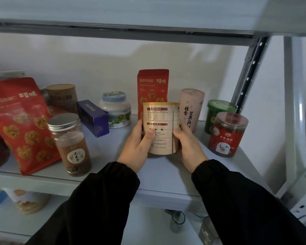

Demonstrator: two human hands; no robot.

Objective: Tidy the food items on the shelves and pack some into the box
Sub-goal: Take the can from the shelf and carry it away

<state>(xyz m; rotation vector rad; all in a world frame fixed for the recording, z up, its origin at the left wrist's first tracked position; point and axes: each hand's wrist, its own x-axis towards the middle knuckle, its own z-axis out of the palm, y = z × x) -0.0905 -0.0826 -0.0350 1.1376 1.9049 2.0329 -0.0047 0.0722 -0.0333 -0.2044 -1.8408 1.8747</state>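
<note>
Both hands on the beige tin, centre of frame, upright: left hand curls its grip round the left side, thumb across the label, right hand wraps the right side. Bare shelf runs to the front edge; red pouch, pink tube close behind.

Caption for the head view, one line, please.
A person's left hand and right hand hold a beige tin before a red pouch on the shelf.

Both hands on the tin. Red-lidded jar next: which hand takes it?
Right, probably. The right hand grips the tin on its right side, and the red-lidded jar stands beyond it at the right end of the shelf. The left hand holds the tin's other side and would have to cross it.
</note>
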